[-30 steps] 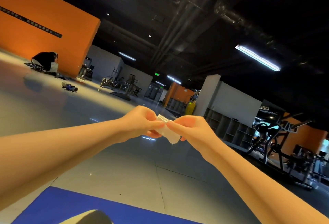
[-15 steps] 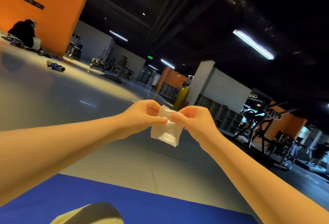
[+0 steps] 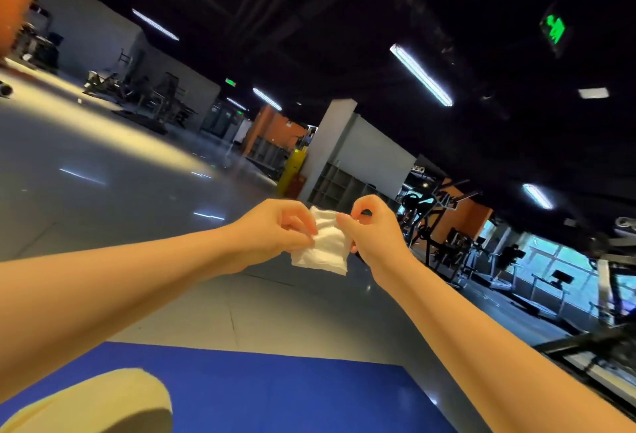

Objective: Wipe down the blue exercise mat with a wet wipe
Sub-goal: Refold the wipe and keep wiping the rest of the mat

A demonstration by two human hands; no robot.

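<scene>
A white folded wet wipe (image 3: 323,246) hangs in the air between my two hands, held out in front of me. My left hand (image 3: 275,229) pinches its upper left edge and my right hand (image 3: 371,231) pinches its upper right edge. The wipe is partly spread out, its lower corner hanging free. The blue exercise mat (image 3: 275,388) lies flat on the grey floor below my arms, at the bottom of the view. A pale rounded shape (image 3: 103,401), probably my knee, covers the mat's near left part.
Grey tiled floor (image 3: 103,198) stretches away to the left. Gym machines (image 3: 481,253) and treadmills stand along the right side, open cubby shelves (image 3: 340,188) by a white pillar straight ahead, more equipment (image 3: 144,91) far left.
The wipe has been pulled wider open between my hands and hangs lower. The view has swung right and down, so more of the blue mat shows.
</scene>
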